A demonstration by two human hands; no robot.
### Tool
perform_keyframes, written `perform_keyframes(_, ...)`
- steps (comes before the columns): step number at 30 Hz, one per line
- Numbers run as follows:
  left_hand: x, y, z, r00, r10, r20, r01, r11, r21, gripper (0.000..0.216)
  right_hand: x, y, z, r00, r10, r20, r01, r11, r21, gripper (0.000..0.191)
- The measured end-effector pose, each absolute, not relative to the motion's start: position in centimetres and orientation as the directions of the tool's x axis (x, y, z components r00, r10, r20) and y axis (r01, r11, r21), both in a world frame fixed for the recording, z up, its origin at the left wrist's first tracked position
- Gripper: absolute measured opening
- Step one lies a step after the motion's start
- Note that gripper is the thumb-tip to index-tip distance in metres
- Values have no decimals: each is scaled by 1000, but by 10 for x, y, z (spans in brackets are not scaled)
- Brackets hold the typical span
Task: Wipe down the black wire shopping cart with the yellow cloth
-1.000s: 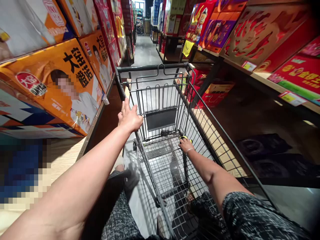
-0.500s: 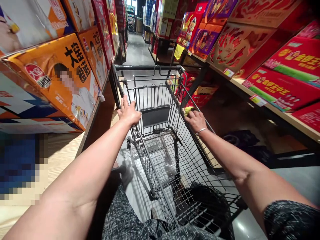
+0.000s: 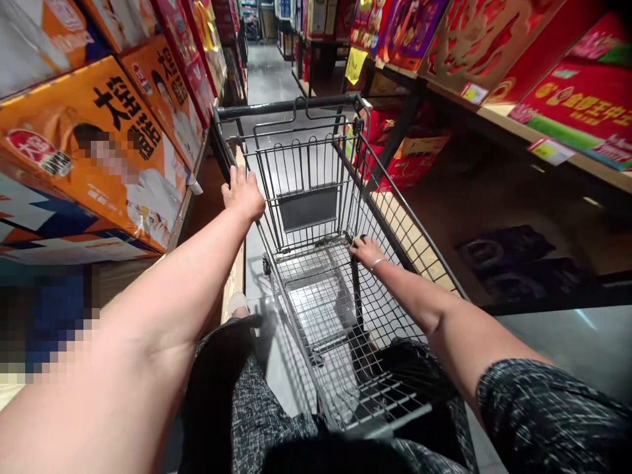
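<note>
Gripping the black wire shopping cart between aisle shelves: my left hand clasps its left rim, right hand reaches inside, fingers' closure unclear. Next I'd steady it.

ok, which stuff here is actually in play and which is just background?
In play:
- shopping cart, black wire
- left hand on the cart's left rim
- right hand down inside the basket, on something small and yellow, mostly hidden

Background:
- orange boxes on the left shelf
- red gift boxes on the right shelf
- yellow tag
- aisle floor
</note>
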State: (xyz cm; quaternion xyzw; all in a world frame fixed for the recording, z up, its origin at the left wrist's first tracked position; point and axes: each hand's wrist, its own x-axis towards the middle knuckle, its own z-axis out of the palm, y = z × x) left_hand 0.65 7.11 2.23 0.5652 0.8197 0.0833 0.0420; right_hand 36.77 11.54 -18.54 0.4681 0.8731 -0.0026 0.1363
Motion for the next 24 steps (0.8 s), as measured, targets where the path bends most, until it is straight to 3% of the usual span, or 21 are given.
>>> perform_keyframes(3,25,62,23,-252,967,-50,967,254,36,74,357,142,-177,-501,859,-109,858,509,66,43)
perform_keyframes(7,49,32,12,-201,971,-128,980,199,-30,80,345,157,-194,-397,918,10,912,396,-104,46)
perform_keyframes(11,59,13,2,-208,977,-52,978,209,19,67,332,153,-236,-235,966,-109,954,208,-214,50)
perform_keyframes(16,59,16,0,-198,980,-35,980,199,18,63,284,132,-275,-20,971,-239,976,-34,-217,49)
perform_keyframes(19,57,18,1,-194,981,-25,981,193,-5,61,228,113,-281,-135,954,-268,963,62,-263,48)
perform_keyframes(24,56,14,-2,-169,986,2,986,169,-7,55,146,83,-280,-581,784,-219,777,455,-435,56)
